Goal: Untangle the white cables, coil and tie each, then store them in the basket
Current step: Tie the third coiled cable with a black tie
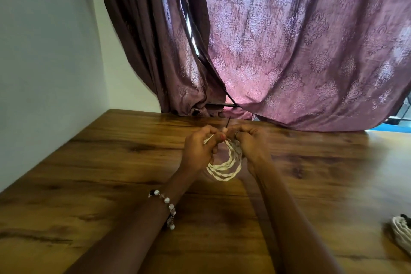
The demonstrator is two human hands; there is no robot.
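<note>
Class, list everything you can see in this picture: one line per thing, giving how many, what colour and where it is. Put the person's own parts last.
coiled cable: one, white, held above the table between both hands
black tie: one thin dark strip, sticking up between the fingertips at the top of the coil
second cable bundle: one, white with a dark piece on it, at the table's right edge, partly cut off
table: one, brown wood grain, fills the lower half
curtain: patterned purple-pink fabric, hanging behind the table
wall: pale, on the left
bracelet: one, beaded, white and dark, on the left wrist
ring: one, silvery, on a right-hand finger
left hand: grips the coil's top
right hand: grips the coil's top
</note>
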